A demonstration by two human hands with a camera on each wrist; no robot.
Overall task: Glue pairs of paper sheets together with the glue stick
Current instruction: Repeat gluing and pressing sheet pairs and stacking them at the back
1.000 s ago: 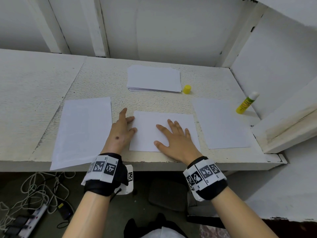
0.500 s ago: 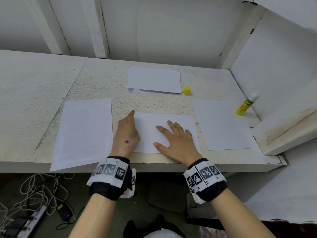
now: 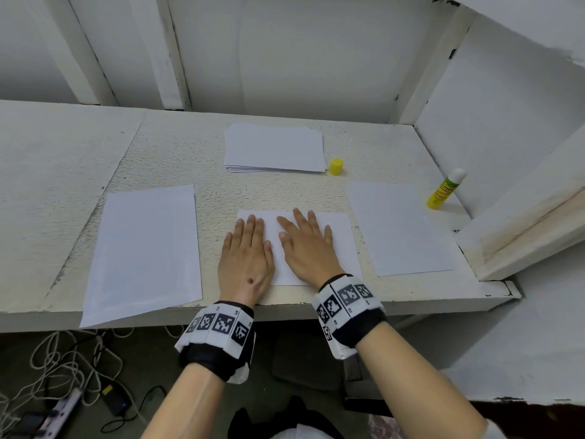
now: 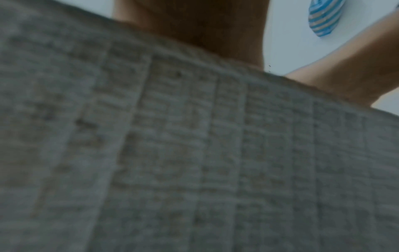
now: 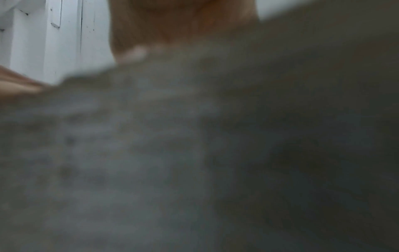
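Observation:
A white sheet (image 3: 338, 236) lies at the front middle of the white table (image 3: 177, 160). Both hands lie flat on it, fingers straight: my left hand (image 3: 247, 248) on its left part, my right hand (image 3: 308, 245) on its middle. The uncapped yellow glue stick (image 3: 444, 191) leans at the far right by the wall. Its yellow cap (image 3: 336, 166) stands beside a stack of white sheets (image 3: 273, 150) at the back. Both wrist views are blurred and dim, filled by the table surface.
A larger white sheet (image 3: 142, 248) lies at the left and overhangs the front edge. Another sheet (image 3: 399, 229) lies at the right. A slanted white beam (image 3: 522, 236) and the wall close off the right side. Cables and a power strip (image 3: 60, 410) lie on the floor.
My left hand slid right from the sheet's left edge onto the sheet and now lies flat beside my right hand. My right hand stayed nearly where it was.

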